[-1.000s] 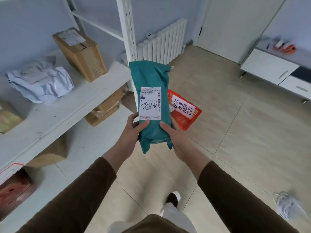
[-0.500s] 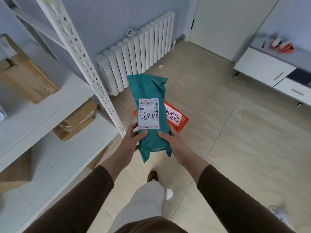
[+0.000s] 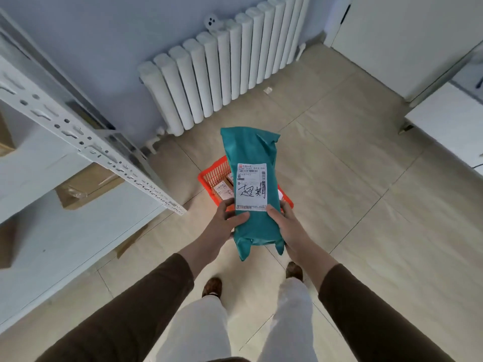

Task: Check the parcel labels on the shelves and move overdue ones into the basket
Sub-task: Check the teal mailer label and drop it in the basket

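Note:
A teal plastic parcel (image 3: 254,226) with a white label (image 3: 251,186) bearing handwritten black characters stands upright between both hands. My left hand (image 3: 223,223) grips its lower left edge, thumb on the front. My right hand (image 3: 287,226) grips the lower right edge, thumb at the label's corner. Directly behind and below the parcel, an orange-red mesh basket (image 3: 213,173) sits on the floor with small labelled boxes (image 3: 223,190) inside; the parcel hides most of it.
A white metal shelf unit (image 3: 78,142) fills the left, holding a cardboard box (image 3: 86,185) on a lower shelf. A white radiator (image 3: 222,64) lines the back wall. A white cabinet (image 3: 449,121) stands at the right. Tiled floor surrounds my feet.
I have stepped forward toward the basket; it now lies right beneath the parcel. The shelf has slid left in view. Both hands keep the same grip on the parcel.

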Demonstrator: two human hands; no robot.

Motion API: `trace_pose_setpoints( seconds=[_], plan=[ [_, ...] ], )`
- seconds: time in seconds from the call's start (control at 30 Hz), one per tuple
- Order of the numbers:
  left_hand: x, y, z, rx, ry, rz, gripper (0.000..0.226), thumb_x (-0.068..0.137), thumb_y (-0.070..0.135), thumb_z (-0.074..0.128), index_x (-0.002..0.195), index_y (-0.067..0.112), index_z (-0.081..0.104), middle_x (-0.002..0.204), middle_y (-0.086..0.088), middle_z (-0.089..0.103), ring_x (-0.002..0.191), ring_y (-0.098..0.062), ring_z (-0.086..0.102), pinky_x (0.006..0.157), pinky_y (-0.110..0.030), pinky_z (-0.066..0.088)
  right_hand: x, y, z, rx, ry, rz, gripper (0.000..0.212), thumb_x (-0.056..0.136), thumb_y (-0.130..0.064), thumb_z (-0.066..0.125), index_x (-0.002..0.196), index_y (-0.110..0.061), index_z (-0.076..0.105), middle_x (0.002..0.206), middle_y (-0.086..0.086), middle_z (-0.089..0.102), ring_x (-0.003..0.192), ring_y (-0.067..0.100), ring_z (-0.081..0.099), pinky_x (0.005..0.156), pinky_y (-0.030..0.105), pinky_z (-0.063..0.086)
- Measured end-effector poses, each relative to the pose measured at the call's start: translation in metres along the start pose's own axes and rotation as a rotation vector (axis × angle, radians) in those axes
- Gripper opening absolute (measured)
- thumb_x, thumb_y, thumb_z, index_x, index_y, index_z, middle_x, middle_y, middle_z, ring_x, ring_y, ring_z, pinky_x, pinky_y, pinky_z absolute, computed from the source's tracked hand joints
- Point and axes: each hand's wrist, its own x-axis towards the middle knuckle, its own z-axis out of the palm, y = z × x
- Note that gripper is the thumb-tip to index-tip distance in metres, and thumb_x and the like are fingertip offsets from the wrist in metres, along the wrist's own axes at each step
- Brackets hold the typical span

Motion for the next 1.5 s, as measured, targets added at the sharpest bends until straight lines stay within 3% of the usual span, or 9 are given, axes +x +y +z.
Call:
trace_pose_setpoints(
  seconds=[0.27,0.37,0.53,0.63,0.73,0.9,1.1,1.37,1.5],
  plan=[
    [0.104,-0.066,0.066,-0.222,0.215,-0.11,0.056,0.098,0.019,0.071,0.145,0.029,0.043,0.14,-0.006,0.063,0.114,-0.019,0.069,0.07,-0.023,0.062,0.125,0.008,-0.081,-0.24,-0.151,0.167,0.049,0.099,-0.043,0.066,0.143,-0.038,0.046,0.128,0.0,0.069,0.116,0.024,0.067,0.096,0.043,0.058],
    [0.153,-0.097,0.074,-0.301,0.305,-0.134,0.061,0.1,0.016,0.069,0.153,0.026,0.04,0.143,-0.008,0.062,0.115,-0.02,0.068,0.069,-0.023,0.062,0.18,0.022,-0.095,-0.311,-0.178,0.205,0.042,0.101,-0.041,0.063,0.141,-0.035,0.051,0.125,-0.001,0.071,0.109,0.02,0.07,0.08,0.031,0.06],
    [0.228,-0.151,0.055,-0.375,0.414,-0.149,0.054,0.103,0.013,0.063,0.152,0.024,0.045,0.141,-0.007,0.064,0.107,-0.019,0.07,0.07,-0.026,0.063,0.266,0.075,-0.092,-0.369,-0.214,0.255,0.043,0.098,-0.044,0.067,0.138,-0.03,0.058,0.123,0.0,0.074,0.113,0.025,0.071,0.102,0.049,0.057],
    [0.275,-0.189,0.034,-0.36,0.453,-0.154,0.049,0.104,0.014,0.061,0.15,0.026,0.048,0.136,-0.005,0.068,0.111,-0.025,0.071,0.078,-0.035,0.062,0.313,0.11,-0.086,-0.384,-0.203,0.264,0.029,0.101,-0.037,0.064,0.129,-0.031,0.058,0.118,-0.001,0.072,0.11,0.024,0.069,0.101,0.046,0.057],
    [0.315,-0.229,0.017,-0.36,0.489,-0.163,0.044,0.105,0.013,0.058,0.146,0.027,0.05,0.133,-0.006,0.068,0.108,-0.028,0.07,0.06,-0.027,0.058,0.354,0.144,-0.084,-0.405,-0.22,0.282,0.025,0.103,-0.033,0.062,0.128,-0.03,0.059,0.114,-0.001,0.072,0.104,0.022,0.069,0.088,0.038,0.059],
    [0.383,-0.285,-0.004,-0.358,0.563,-0.158,0.042,0.107,0.009,0.053,0.146,0.023,0.05,0.137,-0.01,0.065,0.118,-0.03,0.065,0.101,-0.044,0.056,0.416,0.19,-0.076,-0.473,-0.246,0.293,0.027,0.105,-0.034,0.058,0.131,-0.03,0.06,0.117,0.0,0.072,0.105,0.021,0.069,0.077,0.03,0.056],
    [0.448,-0.32,-0.027,-0.224,0.621,-0.296,0.04,0.11,0.02,0.045,0.15,0.024,0.044,0.132,-0.009,0.064,0.116,-0.031,0.065,0.103,-0.048,0.056,0.481,0.233,-0.069,-0.497,-0.242,0.317,0.029,0.106,-0.027,0.058,0.134,-0.022,0.061,0.118,0.007,0.073,0.103,0.026,0.071,0.08,0.034,0.059],
    [0.5,-0.353,-0.041,-0.162,0.681,-0.485,0.042,0.113,0.021,0.035,0.154,0.024,0.034,0.127,-0.012,0.061,0.098,-0.029,0.064,0.072,-0.037,0.056,0.525,0.276,-0.063,-0.532,-0.209,0.373,0.023,0.107,-0.022,0.056,0.129,-0.016,0.059,0.115,0.009,0.07,0.092,0.023,0.069,0.076,0.033,0.058],
    [0.521,-0.367,-0.045,-0.157,0.75,-0.569,0.044,0.112,0.025,0.037,0.156,0.025,0.033,0.137,-0.016,0.058,0.118,-0.036,0.063,0.097,-0.047,0.057,0.54,0.287,-0.061,-0.562,-0.17,0.404,0.029,0.106,-0.024,0.056,0.134,-0.014,0.058,0.117,0.007,0.069,0.082,0.013,0.066,0.06,0.024,0.052]
  ],
)
